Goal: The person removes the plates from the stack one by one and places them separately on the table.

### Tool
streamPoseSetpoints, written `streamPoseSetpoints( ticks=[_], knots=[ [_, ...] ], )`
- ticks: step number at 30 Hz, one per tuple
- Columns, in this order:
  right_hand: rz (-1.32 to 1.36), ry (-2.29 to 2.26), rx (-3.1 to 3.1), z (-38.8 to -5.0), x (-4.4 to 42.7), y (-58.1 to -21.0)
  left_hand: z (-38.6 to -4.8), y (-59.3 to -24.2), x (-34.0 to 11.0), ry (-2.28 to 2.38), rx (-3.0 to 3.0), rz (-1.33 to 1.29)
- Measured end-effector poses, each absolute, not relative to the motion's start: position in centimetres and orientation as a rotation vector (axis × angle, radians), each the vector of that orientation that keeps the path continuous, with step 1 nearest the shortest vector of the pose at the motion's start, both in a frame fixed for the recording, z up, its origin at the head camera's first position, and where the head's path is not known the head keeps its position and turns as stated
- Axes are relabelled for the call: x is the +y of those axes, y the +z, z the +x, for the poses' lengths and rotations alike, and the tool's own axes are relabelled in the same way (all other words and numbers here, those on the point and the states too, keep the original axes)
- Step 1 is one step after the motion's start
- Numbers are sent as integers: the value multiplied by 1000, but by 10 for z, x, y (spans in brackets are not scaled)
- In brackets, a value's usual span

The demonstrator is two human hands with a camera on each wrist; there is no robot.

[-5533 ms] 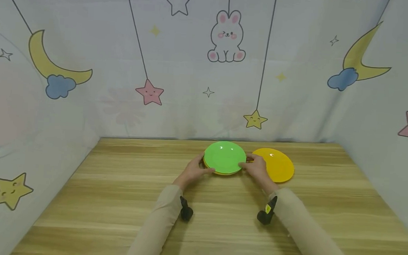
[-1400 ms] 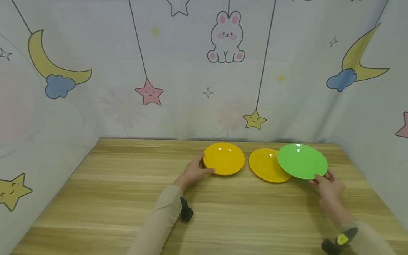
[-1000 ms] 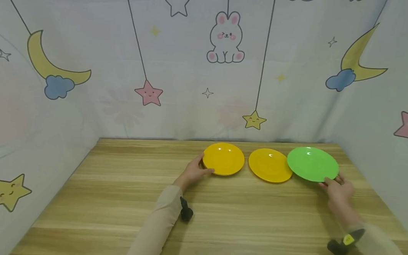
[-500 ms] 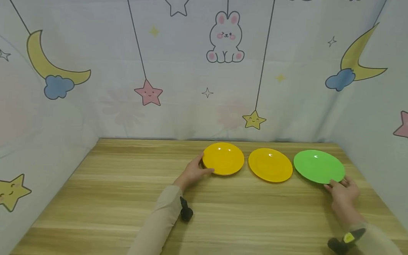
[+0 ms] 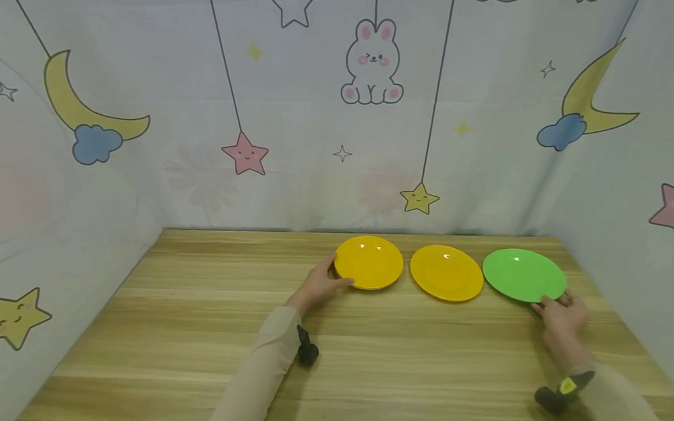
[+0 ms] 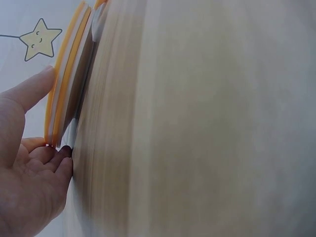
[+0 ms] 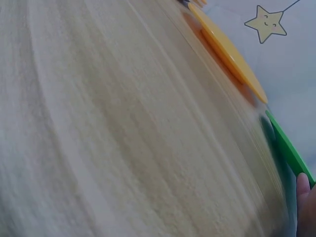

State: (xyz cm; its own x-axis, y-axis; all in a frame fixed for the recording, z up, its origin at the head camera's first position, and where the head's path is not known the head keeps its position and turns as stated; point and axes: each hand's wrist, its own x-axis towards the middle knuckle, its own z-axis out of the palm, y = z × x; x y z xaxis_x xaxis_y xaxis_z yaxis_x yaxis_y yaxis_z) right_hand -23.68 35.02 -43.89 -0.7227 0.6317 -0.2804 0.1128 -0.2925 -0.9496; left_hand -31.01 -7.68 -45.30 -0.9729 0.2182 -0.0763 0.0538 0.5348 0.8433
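Three plate positions form a row along the table's back. At the left of the row is a yellow plate stack (image 5: 368, 262); the left wrist view shows more than one yellow rim (image 6: 63, 84). My left hand (image 5: 317, 286) holds its left edge, thumb at the front rim and fingers around the side. A single yellow plate (image 5: 446, 273) lies in the middle, touched by neither hand. On the right, a green plate (image 5: 524, 275) sits at table level, its front right rim pinched by my right hand (image 5: 564, 316). The fingers under that rim are partly hidden.
The wooden table (image 5: 374, 365) ends at the back against a printed cloth (image 5: 292, 189), with cloth walls on both sides too. Each wrist carries a small black camera, the left one (image 5: 307, 349) and the right one (image 5: 556, 397).
The green plate has gone from atop the left stack over to the right of the middle yellow plate and down, carried by my right hand. Lately it shifted slightly left. My left hand stayed put.
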Motion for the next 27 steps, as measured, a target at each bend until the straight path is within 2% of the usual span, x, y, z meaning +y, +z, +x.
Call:
streamPoseSetpoints(
  ticks=[27],
  knots=[
    [-741,1719,-2180,-236,375,-452,-308,-451,-76,1420,2618,243]
  ],
)
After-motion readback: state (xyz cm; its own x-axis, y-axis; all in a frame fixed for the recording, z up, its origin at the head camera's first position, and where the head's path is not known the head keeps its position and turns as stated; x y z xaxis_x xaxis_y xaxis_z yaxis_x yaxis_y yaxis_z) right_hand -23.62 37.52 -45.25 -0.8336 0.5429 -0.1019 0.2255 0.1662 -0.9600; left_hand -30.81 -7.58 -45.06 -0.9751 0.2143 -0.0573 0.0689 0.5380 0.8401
